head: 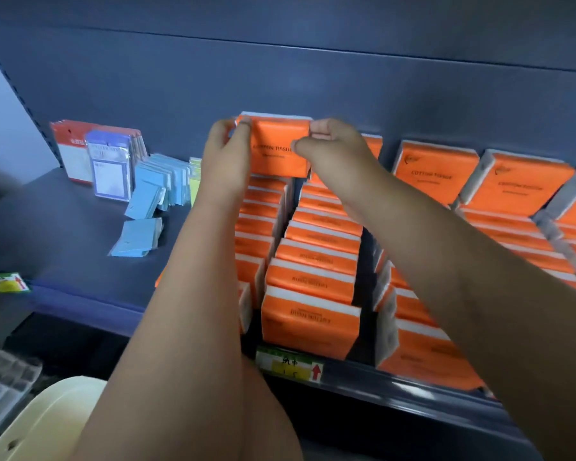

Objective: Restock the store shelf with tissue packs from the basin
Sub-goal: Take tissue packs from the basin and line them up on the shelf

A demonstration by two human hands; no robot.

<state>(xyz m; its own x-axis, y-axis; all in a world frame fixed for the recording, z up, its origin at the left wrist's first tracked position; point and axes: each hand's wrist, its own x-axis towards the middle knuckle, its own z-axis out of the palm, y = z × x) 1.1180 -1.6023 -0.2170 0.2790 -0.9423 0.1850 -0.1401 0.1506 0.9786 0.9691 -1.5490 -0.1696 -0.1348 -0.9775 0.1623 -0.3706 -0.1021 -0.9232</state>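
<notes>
One glossy orange rectangular tissue pack (280, 151), pinched in grip of left hand (226, 158), right hand (333, 151)

Both hands hold one orange pack (278, 146) at the far end of the shelf (80, 261): left hand (225, 158) on its left side, right hand (333, 144) on its right.

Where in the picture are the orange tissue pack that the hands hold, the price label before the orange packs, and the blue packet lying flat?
held tissue pack (276, 151): head view, middle of its orange front face.
price label (290, 362): head view, its yellow middle part.
blue packet (137, 237): head view, its flat top face.
</notes>
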